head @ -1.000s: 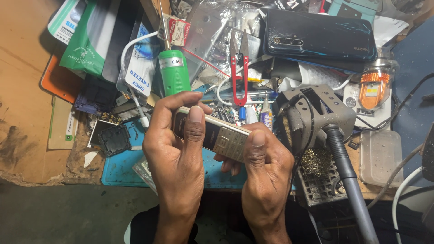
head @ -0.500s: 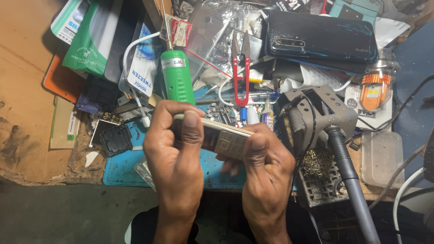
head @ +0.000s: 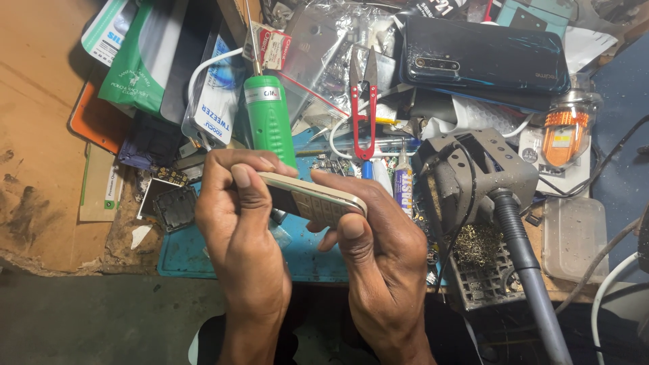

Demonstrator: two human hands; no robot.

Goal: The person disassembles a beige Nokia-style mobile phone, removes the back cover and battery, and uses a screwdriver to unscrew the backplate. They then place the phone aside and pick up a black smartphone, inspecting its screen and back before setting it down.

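A small beige keypad phone (head: 318,200) is held between both hands over the front of a blue work mat (head: 186,253). My left hand (head: 240,223) wraps its upper end, the thumb pressed on the phone's long edge. My right hand (head: 378,250) grips the lower end, thumb against the side near the corner. The keypad faces up and to the right. Part of the phone's body is hidden by my fingers.
A green cylinder tool (head: 269,118) stands just behind my left hand. Red snips (head: 363,115), a dark smartphone (head: 483,64), a grey soldering stand with hose (head: 483,172), an orange bulb (head: 564,132), small circuit parts (head: 172,203) and packets crowd the bench.
The view has shifted slightly; my hands stay on the phone, my left thumb sliding a little along its edge and the phone tilting slightly.
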